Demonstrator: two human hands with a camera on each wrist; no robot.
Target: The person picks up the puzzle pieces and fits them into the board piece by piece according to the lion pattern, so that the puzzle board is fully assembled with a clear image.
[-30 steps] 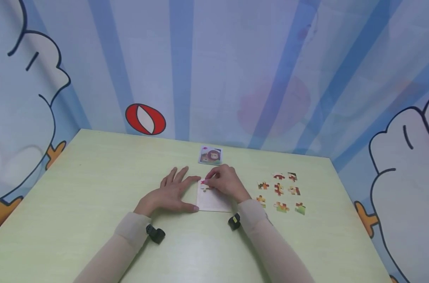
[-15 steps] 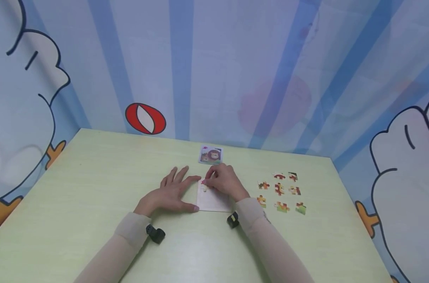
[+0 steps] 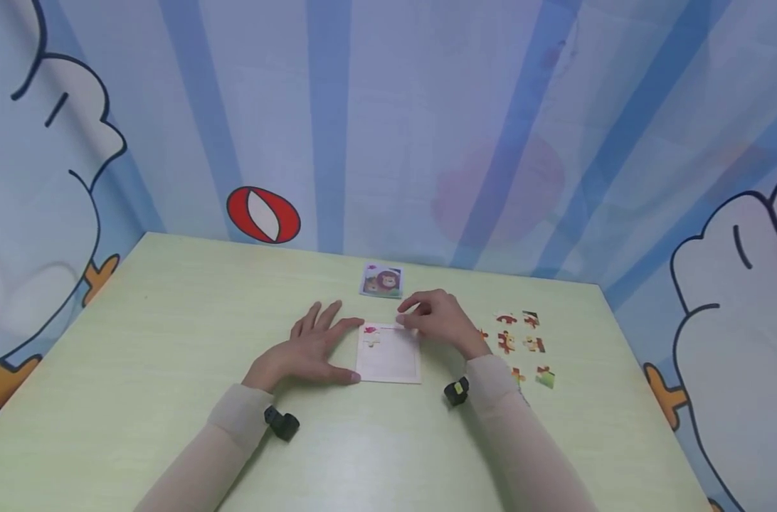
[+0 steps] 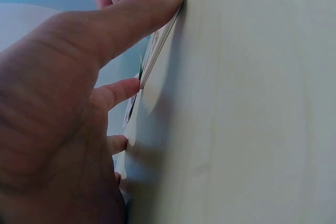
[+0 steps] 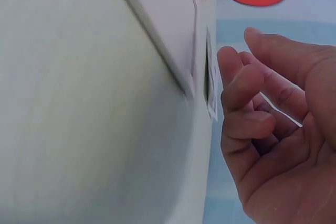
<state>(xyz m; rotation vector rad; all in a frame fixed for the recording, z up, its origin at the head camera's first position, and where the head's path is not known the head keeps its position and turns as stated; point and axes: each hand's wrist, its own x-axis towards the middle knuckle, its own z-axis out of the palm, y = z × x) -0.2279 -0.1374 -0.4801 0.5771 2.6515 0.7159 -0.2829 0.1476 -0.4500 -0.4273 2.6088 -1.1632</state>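
Note:
A square white puzzle board [image 3: 395, 359] lies on the table, with one jigsaw piece [image 3: 372, 340] showing pink and pale colours in its upper left corner. My left hand [image 3: 308, 355] is spread beside it; thumb and forefinger touch the board's left edge, also seen in the left wrist view. Over the board's upper right corner hovers my right hand [image 3: 441, 321]. Its thumb and forefinger stand apart in the right wrist view, the other fingers [image 5: 249, 124] loosely bent, with nothing between them.
Several loose jigsaw pieces [image 3: 506, 342] lie at the right, some hidden behind the right wrist. A small card with a lion picture [image 3: 382, 281] lies behind the board. A patterned curtain [image 3: 388, 142] rises along the table's back edge.
My right hand has let go of the jigsaw piece in the board's corner and moved right, with thumb and forefinger parting. My left hand has stayed at the board's edge.

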